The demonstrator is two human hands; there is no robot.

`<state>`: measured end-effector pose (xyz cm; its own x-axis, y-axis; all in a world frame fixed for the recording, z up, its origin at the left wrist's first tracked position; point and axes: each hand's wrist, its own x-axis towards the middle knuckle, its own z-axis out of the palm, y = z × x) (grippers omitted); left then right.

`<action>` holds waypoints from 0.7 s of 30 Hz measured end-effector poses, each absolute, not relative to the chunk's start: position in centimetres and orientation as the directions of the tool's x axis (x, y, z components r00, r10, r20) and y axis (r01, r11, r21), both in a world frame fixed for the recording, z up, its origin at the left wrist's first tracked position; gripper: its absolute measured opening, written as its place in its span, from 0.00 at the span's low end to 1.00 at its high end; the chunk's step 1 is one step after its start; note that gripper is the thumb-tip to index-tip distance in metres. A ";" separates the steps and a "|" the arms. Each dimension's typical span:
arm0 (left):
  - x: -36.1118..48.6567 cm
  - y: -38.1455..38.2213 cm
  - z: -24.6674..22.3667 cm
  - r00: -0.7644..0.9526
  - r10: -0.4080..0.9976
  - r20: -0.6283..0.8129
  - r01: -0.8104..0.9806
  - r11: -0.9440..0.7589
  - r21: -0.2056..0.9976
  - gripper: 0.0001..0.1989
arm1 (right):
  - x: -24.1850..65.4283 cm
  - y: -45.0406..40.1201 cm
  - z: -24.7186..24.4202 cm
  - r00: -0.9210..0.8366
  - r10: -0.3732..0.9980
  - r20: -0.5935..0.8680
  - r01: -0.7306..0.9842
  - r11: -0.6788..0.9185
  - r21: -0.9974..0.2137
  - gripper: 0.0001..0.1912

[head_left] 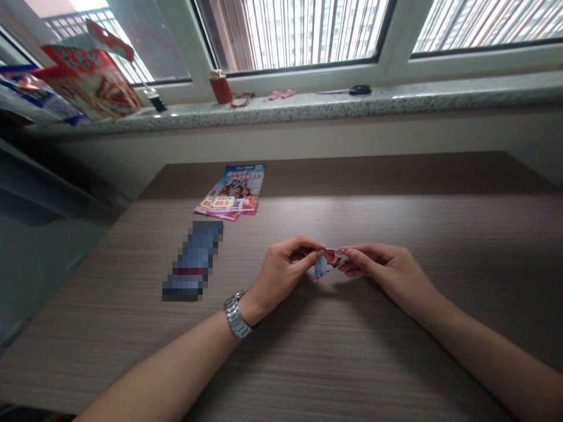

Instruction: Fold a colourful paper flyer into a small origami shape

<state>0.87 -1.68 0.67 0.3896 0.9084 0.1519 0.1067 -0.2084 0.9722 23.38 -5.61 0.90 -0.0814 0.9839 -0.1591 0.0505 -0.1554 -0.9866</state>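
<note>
A small folded piece of colourful printed paper, red, white and light blue, is held just above the wooden table. My left hand, with a silver watch on its wrist, pinches the paper's left part between thumb and fingers. From the other side, my right hand grips its right end in a pinch. The fingertips cover part of the paper, so its full folded shape is hidden. Both hands are near the middle of the table.
Colourful leaflets lie stacked at the back left. A pixelated dark blue object is left of my left hand. Along the window sill are snack bags, an orange-red container, pink items and black-handled scissors.
</note>
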 end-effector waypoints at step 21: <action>0.9 -1.6 0.7 0.400 0.907 0.133 0.095 -0.186 0.978 0.07 | 23.6 -5.5 1.0 -0.079 0.983 -0.163 0.091 -0.156 -0.984 0.21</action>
<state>0.90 -1.62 0.68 0.4005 0.9066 0.1330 0.0953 -0.1855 0.9780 23.57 -5.55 0.95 -0.0786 0.9834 -0.1635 0.0906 -0.1563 -0.9836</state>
